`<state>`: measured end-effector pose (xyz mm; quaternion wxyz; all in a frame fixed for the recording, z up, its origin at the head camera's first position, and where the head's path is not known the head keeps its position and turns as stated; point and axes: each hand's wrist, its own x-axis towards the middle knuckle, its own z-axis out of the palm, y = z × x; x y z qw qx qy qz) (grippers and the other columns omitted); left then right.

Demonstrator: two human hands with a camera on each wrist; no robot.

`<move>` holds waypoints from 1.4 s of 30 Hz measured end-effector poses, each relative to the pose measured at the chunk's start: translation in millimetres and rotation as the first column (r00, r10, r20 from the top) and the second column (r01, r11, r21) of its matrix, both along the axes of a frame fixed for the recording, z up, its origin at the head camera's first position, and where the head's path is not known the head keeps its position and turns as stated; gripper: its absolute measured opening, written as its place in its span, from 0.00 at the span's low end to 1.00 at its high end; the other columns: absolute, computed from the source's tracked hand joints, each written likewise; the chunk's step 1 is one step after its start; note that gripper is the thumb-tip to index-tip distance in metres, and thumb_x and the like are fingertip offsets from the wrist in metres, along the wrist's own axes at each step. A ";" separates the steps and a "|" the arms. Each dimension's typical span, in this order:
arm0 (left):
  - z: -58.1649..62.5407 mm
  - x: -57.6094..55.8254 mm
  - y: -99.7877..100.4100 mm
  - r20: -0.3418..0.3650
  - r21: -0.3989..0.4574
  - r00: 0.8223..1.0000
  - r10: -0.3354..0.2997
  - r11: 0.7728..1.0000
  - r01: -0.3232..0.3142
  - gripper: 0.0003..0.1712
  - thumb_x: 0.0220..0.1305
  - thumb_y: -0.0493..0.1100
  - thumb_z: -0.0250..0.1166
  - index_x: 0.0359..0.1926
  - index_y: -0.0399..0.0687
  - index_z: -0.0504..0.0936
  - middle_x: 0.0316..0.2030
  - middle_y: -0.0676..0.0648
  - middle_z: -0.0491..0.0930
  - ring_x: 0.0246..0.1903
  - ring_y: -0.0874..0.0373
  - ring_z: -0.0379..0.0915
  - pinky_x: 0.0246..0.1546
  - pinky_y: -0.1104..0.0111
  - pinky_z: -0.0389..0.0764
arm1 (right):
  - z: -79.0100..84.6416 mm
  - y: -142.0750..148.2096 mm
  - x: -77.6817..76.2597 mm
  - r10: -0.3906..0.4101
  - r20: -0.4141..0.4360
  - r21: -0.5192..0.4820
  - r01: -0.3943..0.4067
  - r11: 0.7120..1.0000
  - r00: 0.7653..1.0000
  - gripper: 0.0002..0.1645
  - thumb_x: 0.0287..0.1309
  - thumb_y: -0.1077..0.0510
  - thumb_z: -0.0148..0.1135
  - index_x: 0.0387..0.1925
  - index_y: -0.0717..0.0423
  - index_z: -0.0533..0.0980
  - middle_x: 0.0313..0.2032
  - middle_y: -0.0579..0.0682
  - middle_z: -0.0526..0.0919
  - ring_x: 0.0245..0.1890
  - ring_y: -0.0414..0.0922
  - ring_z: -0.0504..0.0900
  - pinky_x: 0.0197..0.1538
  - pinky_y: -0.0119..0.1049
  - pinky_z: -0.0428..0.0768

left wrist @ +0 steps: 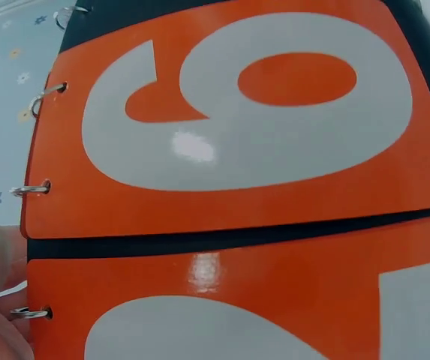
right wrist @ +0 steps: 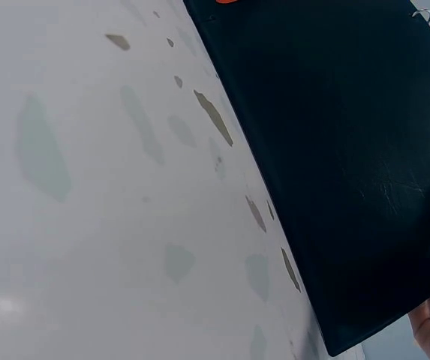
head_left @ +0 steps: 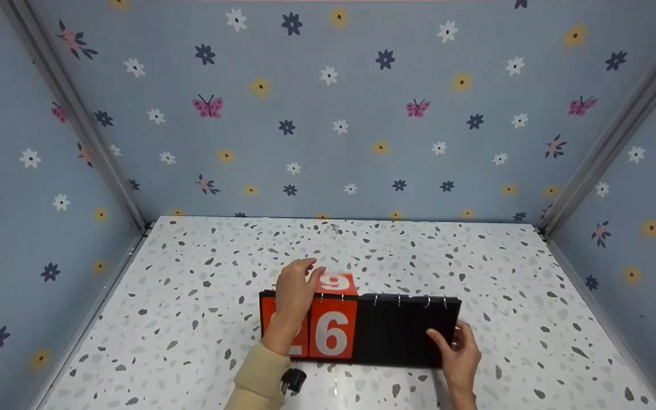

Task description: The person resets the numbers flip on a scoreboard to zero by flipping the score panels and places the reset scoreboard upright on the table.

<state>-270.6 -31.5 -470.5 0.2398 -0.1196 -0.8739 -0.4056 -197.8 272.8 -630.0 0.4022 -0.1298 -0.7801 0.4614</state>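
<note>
A black flip scoreboard (head_left: 396, 333) stands on the speckled tabletop, its cards hung on metal rings along the top edge. On its front, an orange-red card with a white 6 (head_left: 332, 329) is beside another card (left wrist: 192, 330) whose digit is partly covered in the head view. Behind the top edge shows a card with a 9 (head_left: 336, 282). My left hand (head_left: 294, 290) reaches over the top edge, thumb beside that card, thumb and fingertips apart. My right hand (head_left: 460, 356) grips the scoreboard's right end, thumb in front and fingers behind.
The white speckled tabletop (head_left: 191, 273) spreads around the scoreboard. Blue flowered panels (head_left: 328, 114) rise at the back and both sides, joined by grey metal corner posts (head_left: 77, 114). A small black object (head_left: 294, 380) shows beside my left sleeve.
</note>
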 end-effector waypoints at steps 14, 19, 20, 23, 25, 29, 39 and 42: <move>-19.9 53.2 2.9 -0.309 0.196 0.944 0.113 0.979 -0.053 0.14 0.50 0.31 0.67 0.40 0.36 0.79 0.39 0.43 0.76 0.41 0.51 0.72 0.43 0.63 0.76 | -0.9 -1.1 -0.4 -0.017 0.025 -0.018 0.017 1.000 1.000 0.23 0.34 0.55 0.76 0.37 0.46 0.75 0.24 0.42 0.80 0.21 0.38 0.77 0.24 0.22 0.71; -29.8 71.8 3.5 -0.260 0.215 0.954 0.152 0.972 -0.096 0.17 0.48 0.31 0.68 0.43 0.38 0.78 0.41 0.43 0.75 0.43 0.52 0.72 0.45 0.61 0.74 | 3.4 -3.6 1.9 -0.027 0.044 -0.022 0.028 0.999 0.999 0.23 0.34 0.54 0.76 0.36 0.46 0.75 0.24 0.43 0.80 0.21 0.37 0.76 0.24 0.22 0.71; -32.8 74.7 3.9 -0.235 0.220 0.960 0.155 0.970 -0.103 0.18 0.48 0.31 0.68 0.43 0.38 0.78 0.41 0.44 0.76 0.43 0.52 0.72 0.45 0.61 0.74 | 6.2 -4.9 2.9 -0.027 0.044 -0.020 0.028 0.999 0.999 0.23 0.35 0.54 0.75 0.36 0.47 0.75 0.24 0.44 0.80 0.21 0.37 0.76 0.24 0.22 0.71; -41.6 83.0 5.5 -0.137 0.249 0.978 0.159 0.961 -0.122 0.19 0.50 0.32 0.68 0.45 0.38 0.77 0.41 0.44 0.76 0.43 0.53 0.72 0.44 0.62 0.75 | 19.3 -10.8 7.9 -0.004 0.047 -0.048 0.006 0.999 0.999 0.23 0.35 0.54 0.75 0.37 0.52 0.75 0.24 0.47 0.80 0.21 0.37 0.76 0.24 0.21 0.71; -47.8 87.2 7.0 -0.064 0.273 0.985 0.159 0.952 -0.136 0.19 0.50 0.33 0.67 0.46 0.38 0.77 0.41 0.44 0.76 0.42 0.54 0.73 0.43 0.63 0.76 | 31.5 -16.5 12.5 0.004 0.055 -0.068 0.000 0.998 0.998 0.23 0.36 0.55 0.75 0.36 0.54 0.75 0.24 0.49 0.79 0.21 0.36 0.76 0.24 0.22 0.71; -59.3 92.5 10.1 0.074 0.308 0.985 0.157 0.936 -0.172 0.19 0.51 0.34 0.67 0.46 0.37 0.76 0.41 0.44 0.76 0.39 0.54 0.74 0.41 0.64 0.77 | 51.7 -26.0 20.7 0.010 0.074 -0.090 -0.003 0.996 0.997 0.23 0.36 0.58 0.75 0.36 0.58 0.74 0.24 0.50 0.79 0.21 0.35 0.75 0.22 0.25 0.71; -77.8 91.1 15.0 0.174 0.379 0.971 0.162 0.899 -0.218 0.20 0.44 0.35 0.72 0.40 0.38 0.77 0.33 0.48 0.77 0.33 0.57 0.73 0.34 0.64 0.77 | 61.2 -28.4 24.6 0.020 0.133 -0.094 -0.007 0.996 0.991 0.22 0.38 0.61 0.73 0.39 0.60 0.74 0.26 0.54 0.80 0.23 0.35 0.75 0.26 0.20 0.70; -81.0 88.3 15.7 0.214 0.409 0.963 0.166 0.880 -0.242 0.18 0.42 0.36 0.73 0.36 0.40 0.77 0.30 0.49 0.76 0.30 0.58 0.73 0.32 0.66 0.77 | 58.8 -27.9 24.1 0.024 0.121 -0.100 -0.012 0.995 0.992 0.22 0.38 0.61 0.73 0.38 0.59 0.74 0.25 0.52 0.80 0.22 0.35 0.75 0.26 0.20 0.70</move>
